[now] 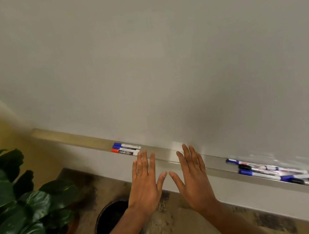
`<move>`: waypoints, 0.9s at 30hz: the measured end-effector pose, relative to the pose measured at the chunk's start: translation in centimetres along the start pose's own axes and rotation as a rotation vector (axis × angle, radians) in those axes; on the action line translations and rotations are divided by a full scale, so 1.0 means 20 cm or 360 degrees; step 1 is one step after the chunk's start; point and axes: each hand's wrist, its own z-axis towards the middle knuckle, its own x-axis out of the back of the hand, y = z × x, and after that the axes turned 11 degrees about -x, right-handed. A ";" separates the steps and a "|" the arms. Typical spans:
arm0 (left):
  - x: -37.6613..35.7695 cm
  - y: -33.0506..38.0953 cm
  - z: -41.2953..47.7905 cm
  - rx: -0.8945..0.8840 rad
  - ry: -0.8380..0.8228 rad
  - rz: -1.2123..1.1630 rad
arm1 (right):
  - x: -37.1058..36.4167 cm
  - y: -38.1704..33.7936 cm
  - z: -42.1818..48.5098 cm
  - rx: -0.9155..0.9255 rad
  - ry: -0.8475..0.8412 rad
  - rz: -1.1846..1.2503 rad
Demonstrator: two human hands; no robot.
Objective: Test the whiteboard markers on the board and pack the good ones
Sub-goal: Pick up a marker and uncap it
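In the head view, the whiteboard (pixel 160 55) filled the frame from 9 o'clock over the top to 3 o'clock. Its surface was blank, and its top and right edges were cut off. Along its lower edge the marker tray (pixel 84 137) slanted from 9 o'clock down to 4 o'clock, where it ran out of the frame.

Both hands rose from 6 o'clock, backs to the camera. The left hand (pixel 145 181) and the right hand (pixel 194 177) were flat, with fingers straight and fanned, holding nothing. Their thumb tips were near each other but apart. The fingertips overlapped the tray's front lip (contact could not be told).

At 10 o'clock of the left hand, two markers lay side by side in the tray: a blue-capped marker (pixel 126 145) nearer the board and a red-capped marker (pixel 125 151) nearer the lip. Their print was too small to read.

At 4 o'clock a pile of markers (pixel 280 173) lay in the tray, smeared by blur. Blue, black and green caps showed, but the number could not be told, and the frame edge cut off the far end.

A leafy plant (pixel 11 200) stood at 8 o'clock, cropped by the left edge. A dark round container (pixel 111 220) sat on the mottled floor (pixel 167 226) at 7 o'clock, half hidden by the left forearm, its contents unclear.
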 end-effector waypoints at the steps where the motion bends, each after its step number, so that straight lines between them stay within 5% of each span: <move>1: -0.02 0.04 0.02 -0.0027 -0.0013 -0.0013 | 0.02 0.05 0.00 -0.0022 0.0001 -0.0017; 17: -0.42 0.57 0.37 -0.0419 -0.0264 -0.0030 | 0.17 0.98 -0.15 -0.0488 0.0075 -0.0336; 27: -0.60 0.66 0.44 -0.0500 -0.0413 -0.0138 | 0.20 1.26 -0.12 -0.0687 -0.0029 -0.0353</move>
